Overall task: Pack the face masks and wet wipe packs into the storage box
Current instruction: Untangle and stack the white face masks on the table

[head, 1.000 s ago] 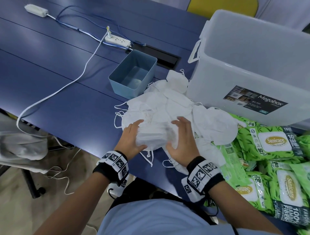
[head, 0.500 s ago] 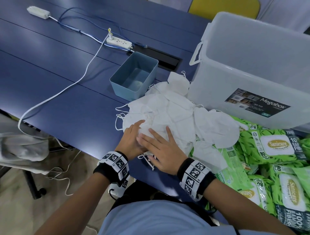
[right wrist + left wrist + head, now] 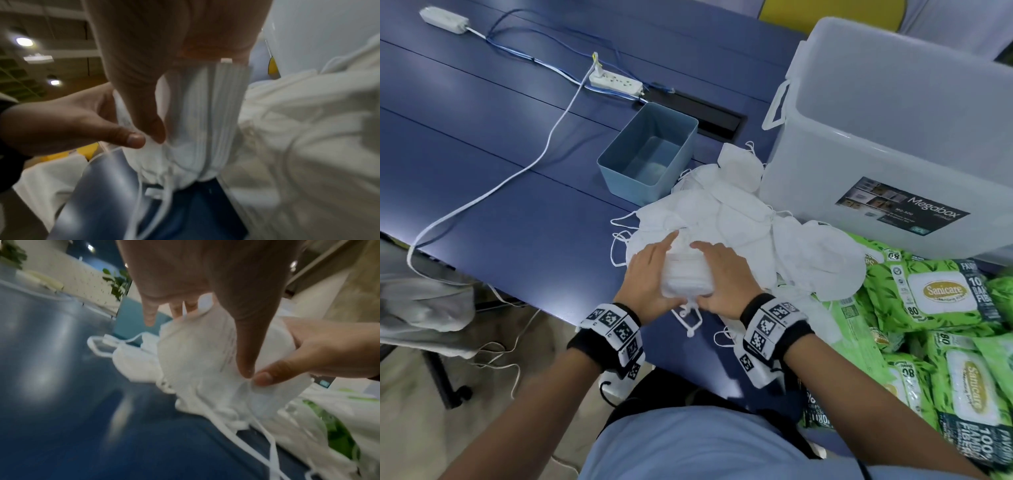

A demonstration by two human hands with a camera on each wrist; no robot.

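A stack of white face masks (image 3: 686, 274) is squeezed between both hands near the table's front edge. My left hand (image 3: 650, 277) grips its left side, thumb under the near end. My right hand (image 3: 722, 277) grips its right side. The wrist views show the same stack (image 3: 197, 356) (image 3: 197, 116) with both thumbs meeting at its lower end and ear loops dangling. More loose masks (image 3: 736, 212) lie heaped behind it. Green wet wipe packs (image 3: 941, 294) are piled at the right. The translucent storage box (image 3: 893, 144) stands behind them.
A small blue bin (image 3: 647, 154) sits left of the mask heap. A white power strip (image 3: 616, 82) and its cables (image 3: 500, 185) run over the blue table (image 3: 482, 137). A chair with grey cloth (image 3: 417, 301) stands below the table edge at the left.
The right hand, which lay flat over the masks half a second ago, has moved to the stack's right side. Both hands now clasp the stack upright between them.
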